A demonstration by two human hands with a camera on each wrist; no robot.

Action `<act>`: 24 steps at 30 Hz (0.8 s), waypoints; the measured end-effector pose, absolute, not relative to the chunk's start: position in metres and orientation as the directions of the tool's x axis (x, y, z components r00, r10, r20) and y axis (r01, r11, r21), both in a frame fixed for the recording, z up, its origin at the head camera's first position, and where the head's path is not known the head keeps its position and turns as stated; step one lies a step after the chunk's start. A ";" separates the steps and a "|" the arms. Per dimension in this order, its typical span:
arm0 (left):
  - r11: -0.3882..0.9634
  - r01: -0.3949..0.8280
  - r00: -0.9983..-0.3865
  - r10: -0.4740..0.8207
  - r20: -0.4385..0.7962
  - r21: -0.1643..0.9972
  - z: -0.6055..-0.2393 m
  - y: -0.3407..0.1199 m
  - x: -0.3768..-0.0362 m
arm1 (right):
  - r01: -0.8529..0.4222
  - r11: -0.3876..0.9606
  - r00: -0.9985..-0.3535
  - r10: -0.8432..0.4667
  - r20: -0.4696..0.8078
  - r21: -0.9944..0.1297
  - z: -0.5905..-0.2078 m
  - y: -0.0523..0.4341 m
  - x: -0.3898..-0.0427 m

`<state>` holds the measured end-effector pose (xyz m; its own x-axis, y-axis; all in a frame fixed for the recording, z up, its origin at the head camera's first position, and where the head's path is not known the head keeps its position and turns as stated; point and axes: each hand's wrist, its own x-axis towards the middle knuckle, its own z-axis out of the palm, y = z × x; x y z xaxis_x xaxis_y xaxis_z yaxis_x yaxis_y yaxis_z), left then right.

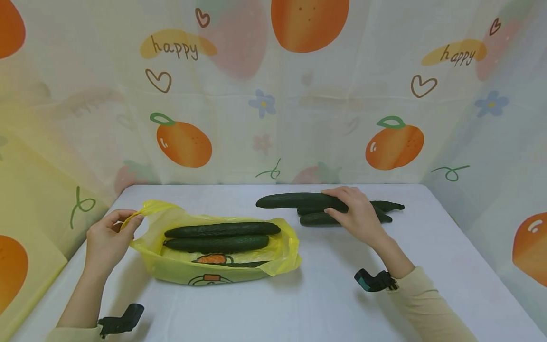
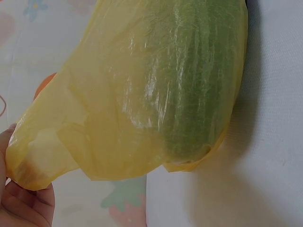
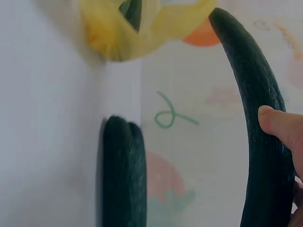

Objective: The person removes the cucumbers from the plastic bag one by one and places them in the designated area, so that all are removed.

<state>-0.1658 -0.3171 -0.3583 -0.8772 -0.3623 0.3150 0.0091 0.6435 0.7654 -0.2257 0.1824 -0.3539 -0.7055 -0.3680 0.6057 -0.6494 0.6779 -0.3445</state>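
A yellow plastic bag (image 1: pixel 183 270) lies open on the table, with several dark green cucumbers (image 1: pixel 222 230) inside it. At its left end my left hand (image 1: pixel 108 237) pinches the bag's edge between thumb and fingers. In the left wrist view the bag (image 2: pixel 109 109) stretches from the hand (image 2: pixel 28 203) over a green shape seen through the film. My right hand (image 1: pixel 354 213) grips a cucumber (image 1: pixel 290 200) raised above the others on the table. The right wrist view shows the thumb (image 3: pixel 277 123) lying across this held cucumber (image 3: pixel 255 85).
Beneath the right hand, more cucumbers (image 1: pixel 318 219) lie side by side on the white table (image 1: pixel 299 308). A printed curtain (image 1: pixel 299 118) stands behind the table and along both sides. Each wrist carries a small black camera, such as the right one (image 1: pixel 376 280).
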 end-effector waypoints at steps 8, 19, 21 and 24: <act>0.643 0.008 -0.881 -0.358 0.310 0.765 -0.359 -0.318 -0.165 | -0.642 0.690 -0.713 -0.378 0.590 -0.334 -0.364 0.202 -0.232; 0.636 0.024 -0.879 -0.354 0.320 0.771 -0.358 -0.316 -0.165 | -0.637 0.698 -0.725 -0.399 0.561 -0.327 -0.377 0.227 -0.237; 0.634 0.029 -0.877 -0.354 0.324 0.772 -0.357 -0.316 -0.165 | -0.640 0.699 -0.722 -0.404 0.561 -0.320 -0.378 0.231 -0.238; 0.631 0.034 -0.876 -0.355 0.327 0.775 -0.357 -0.315 -0.164 | -0.637 0.702 -0.726 -0.409 0.552 -0.318 -0.381 0.237 -0.238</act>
